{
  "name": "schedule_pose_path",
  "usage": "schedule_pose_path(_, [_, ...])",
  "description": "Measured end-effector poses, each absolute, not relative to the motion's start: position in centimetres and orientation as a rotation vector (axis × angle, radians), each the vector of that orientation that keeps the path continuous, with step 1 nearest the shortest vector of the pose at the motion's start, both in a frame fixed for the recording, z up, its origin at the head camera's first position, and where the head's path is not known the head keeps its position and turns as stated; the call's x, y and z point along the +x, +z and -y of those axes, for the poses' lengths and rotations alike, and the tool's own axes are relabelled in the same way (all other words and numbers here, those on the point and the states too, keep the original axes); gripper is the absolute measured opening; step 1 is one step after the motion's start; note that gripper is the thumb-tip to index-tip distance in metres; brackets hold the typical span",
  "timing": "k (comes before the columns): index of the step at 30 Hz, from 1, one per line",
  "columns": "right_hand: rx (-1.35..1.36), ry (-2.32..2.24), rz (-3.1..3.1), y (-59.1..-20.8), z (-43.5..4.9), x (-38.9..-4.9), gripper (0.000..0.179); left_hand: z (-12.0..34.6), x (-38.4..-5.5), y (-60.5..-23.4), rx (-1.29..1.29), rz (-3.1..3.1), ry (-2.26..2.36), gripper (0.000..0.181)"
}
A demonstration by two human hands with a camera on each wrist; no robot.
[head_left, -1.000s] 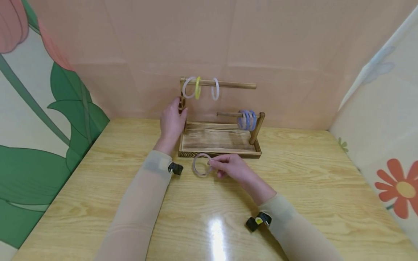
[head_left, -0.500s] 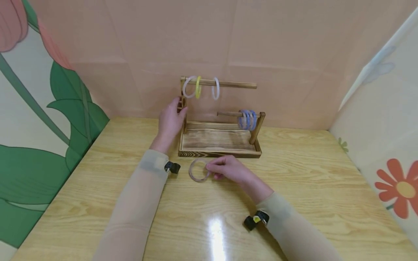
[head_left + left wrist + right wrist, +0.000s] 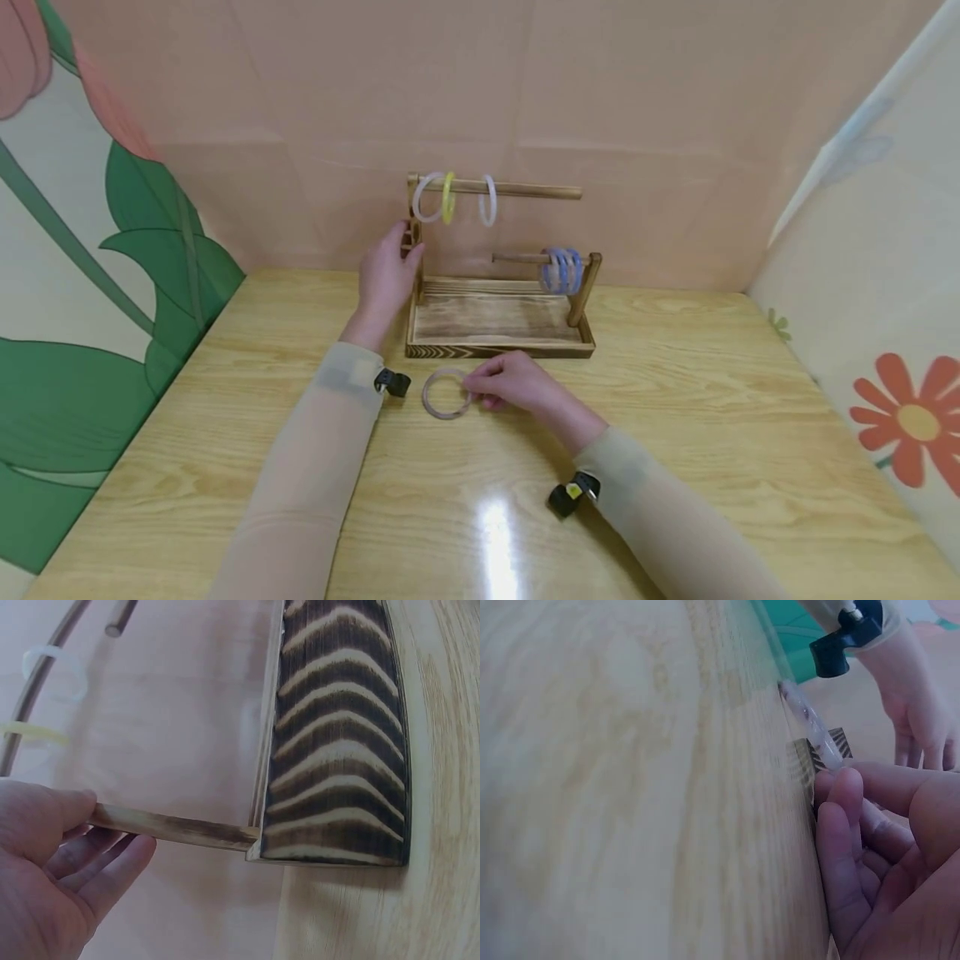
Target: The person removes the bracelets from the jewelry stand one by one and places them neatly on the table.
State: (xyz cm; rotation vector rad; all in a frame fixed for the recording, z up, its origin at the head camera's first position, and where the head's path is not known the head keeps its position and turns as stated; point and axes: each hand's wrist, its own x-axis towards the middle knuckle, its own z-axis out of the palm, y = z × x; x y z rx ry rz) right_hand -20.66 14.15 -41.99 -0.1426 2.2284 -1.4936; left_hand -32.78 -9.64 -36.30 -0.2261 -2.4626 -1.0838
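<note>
My left hand (image 3: 384, 282) holds the left upright post (image 3: 180, 829) of a wooden bangle rack, thumb on one side and fingers on the other. The right hand (image 3: 521, 385) pinches the right edge of a pale purplish bangle (image 3: 426, 397), low over the table in front of the rack's tray (image 3: 498, 352). In the right wrist view, this bangle (image 3: 811, 724) appears edge-on and looks mottled and translucent. A yellow bangle (image 3: 37, 733) and two whitish ones hang on the upper bar (image 3: 540, 191). Several blue and clear bangles (image 3: 562, 272) hang on the lower bar (image 3: 517, 257).
The rack stands near the back of a light wood table (image 3: 675, 392), before a pinkish backdrop (image 3: 637, 108). At the lower bar's right end rises a short post (image 3: 585, 292). Side panels with a leaf print (image 3: 67, 425) and a red flower (image 3: 917, 421) flank the table.
The right hand has moved the bangle slightly left and down, away from the tray's front. The left hand keeps its hold on the post. The head view has shifted a little.
</note>
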Motion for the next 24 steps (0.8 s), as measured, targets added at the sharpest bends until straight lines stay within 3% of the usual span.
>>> schedule_pose_path(24, [-0.065,-1.454,-2.289,-42.0,-13.0,-21.2,0.016,9.7,-33.1,-36.7,-0.217,2.456,-1.063,0.048])
